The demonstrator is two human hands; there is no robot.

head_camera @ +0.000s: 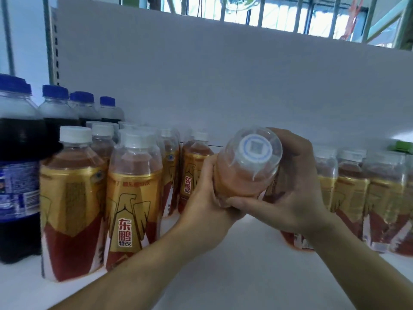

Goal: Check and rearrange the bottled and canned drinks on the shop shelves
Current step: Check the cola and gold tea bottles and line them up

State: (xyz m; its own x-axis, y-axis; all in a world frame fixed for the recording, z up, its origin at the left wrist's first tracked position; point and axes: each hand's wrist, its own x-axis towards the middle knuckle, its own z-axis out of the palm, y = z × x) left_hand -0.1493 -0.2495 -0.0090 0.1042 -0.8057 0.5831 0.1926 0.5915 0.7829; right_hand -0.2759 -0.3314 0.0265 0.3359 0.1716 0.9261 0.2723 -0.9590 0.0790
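From my remote station, I am looking down through the head camera at a white shop shelf (pixel 234 271), where a person is holding one energy-drink bottle (pixel 241 180) in both hands, over the gap between two groups of bottles. The bottle is tipping toward the camera, so its white cap (pixel 257 148), sitting under a clear overcap and bearing a square printed code, is facing me. Its base is hiding behind the hands.

The left hand (pixel 207 198) is gripping the bottle's left side, thumb pressing against the reddish shoulder. The right hand (pixel 299 189) is wrapping round its right side, fingers curling beneath. The two hands are touching below the bottle.

To the left, I am seeing rows of matching bottles (pixel 134 198) standing upright with gold-and-red labels and white caps, running back toward the white back panel (pixel 223 86). Further left, dark cola bottles (pixel 20 142) with blue caps are standing just beside them. To the right of the hands, another group of gold-and-red bottles (pixel 380 204) is standing upright, blurring at the edge of view.

A green object (pixel 402 146) is showing behind that group; I cannot tell what it is. Above the back panel, window bars (pixel 299 14) are showing against daylight.
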